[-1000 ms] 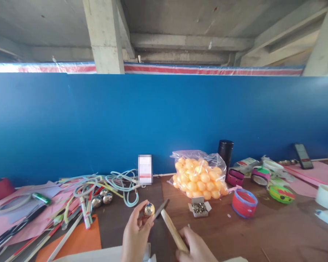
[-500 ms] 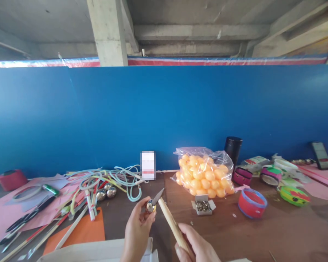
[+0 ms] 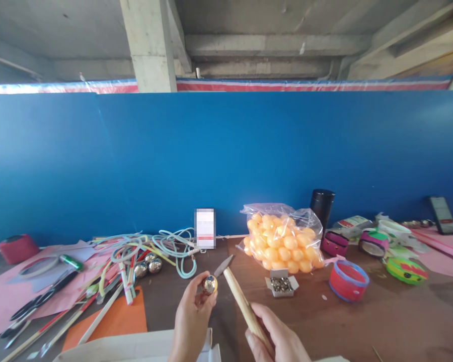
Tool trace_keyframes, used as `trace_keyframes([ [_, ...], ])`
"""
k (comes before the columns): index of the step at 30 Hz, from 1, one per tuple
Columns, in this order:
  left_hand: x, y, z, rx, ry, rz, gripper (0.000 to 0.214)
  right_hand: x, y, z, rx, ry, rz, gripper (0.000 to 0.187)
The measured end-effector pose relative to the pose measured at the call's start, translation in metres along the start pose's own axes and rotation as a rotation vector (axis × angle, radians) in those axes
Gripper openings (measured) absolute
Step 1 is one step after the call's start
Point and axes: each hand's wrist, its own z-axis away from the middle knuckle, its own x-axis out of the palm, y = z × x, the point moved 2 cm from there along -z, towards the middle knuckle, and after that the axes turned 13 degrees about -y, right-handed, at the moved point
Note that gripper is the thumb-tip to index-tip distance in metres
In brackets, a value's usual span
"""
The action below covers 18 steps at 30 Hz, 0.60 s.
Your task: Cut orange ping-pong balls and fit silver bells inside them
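My left hand (image 3: 192, 319) pinches a small shiny metal ball (image 3: 210, 284) between thumb and fingertips, held up above the table. My right hand (image 3: 277, 342) grips the pale wooden handle of a tool (image 3: 242, 303) with a short pointed metal blade. The blade tip (image 3: 224, 265) stands just above and to the right of the ball, close to it but apart. Two more shiny metal balls (image 3: 149, 266) lie on the table to the left, beside a tangle of pale green cords (image 3: 175, 246).
A clear bag of orange balls (image 3: 282, 245) sits behind a small open box of metal pins (image 3: 282, 284). Tape rolls (image 3: 348, 281), a black cylinder (image 3: 322, 207) and a phone (image 3: 443, 214) lie right. Sticks, scissors (image 3: 30, 307), pink and orange paper cover the left. A blue wall (image 3: 226, 156) backs the table.
The blade lay against the ball half a second ago; now it has lifted up and to the right, clear of it. My left hand has turned the ball slightly upward.
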Motion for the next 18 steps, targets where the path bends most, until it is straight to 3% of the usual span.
trace_keyframes([
  [18,0.0025,0.007,0.0011,0.014,0.047,0.034,0.048,-0.0036,-0.0045,0.0,-0.013,-0.071,0.061,0.032],
])
